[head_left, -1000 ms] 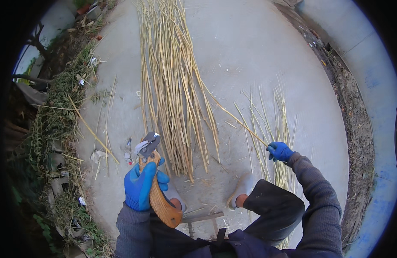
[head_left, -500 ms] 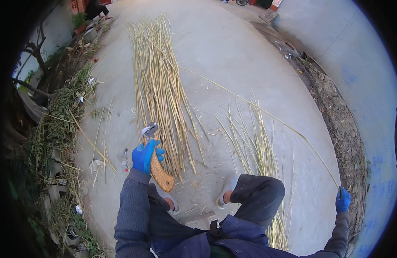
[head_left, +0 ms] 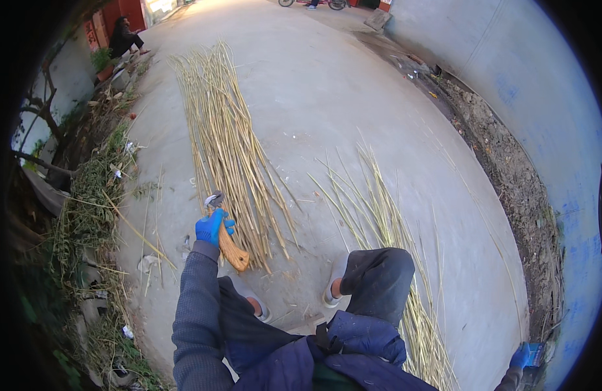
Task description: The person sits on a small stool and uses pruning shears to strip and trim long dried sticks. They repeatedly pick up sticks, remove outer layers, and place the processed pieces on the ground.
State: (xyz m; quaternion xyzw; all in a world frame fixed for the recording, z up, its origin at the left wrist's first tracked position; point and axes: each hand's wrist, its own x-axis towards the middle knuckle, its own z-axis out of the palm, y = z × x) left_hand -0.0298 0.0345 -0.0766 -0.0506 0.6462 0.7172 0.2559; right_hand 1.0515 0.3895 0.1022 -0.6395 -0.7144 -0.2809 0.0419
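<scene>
My left hand (head_left: pixel 213 226), in a blue glove, is closed round a tool with a curved wooden handle (head_left: pixel 232 251) and a grey metal head (head_left: pixel 215 199). It is held above the near left part of a large spread of tan stalks (head_left: pixel 226 143). At the lower right, my gloved right hand (head_left: pixel 521 356) is far out to the side, partly blurred. A long thin stalk (head_left: pixel 486 195), faint from motion, runs from that hand up and to the left. Its fingers are hard to make out, but the stalk's end meets the glove.
A second pile of paler, greener stalks (head_left: pixel 395 228) lies beside my right leg. Weeds and litter (head_left: pixel 95 208) line the left edge of the concrete, and a grey wall (head_left: pixel 509 72) bounds the right. Far left, a person (head_left: pixel 125 38) sits; a wheeled vehicle (head_left: pixel 314 3) stands far ahead.
My right hand has moved down and back, and the long stalk has swung right, away from the large spread. My left hand still holds the tool. The view has tilted up slightly.
</scene>
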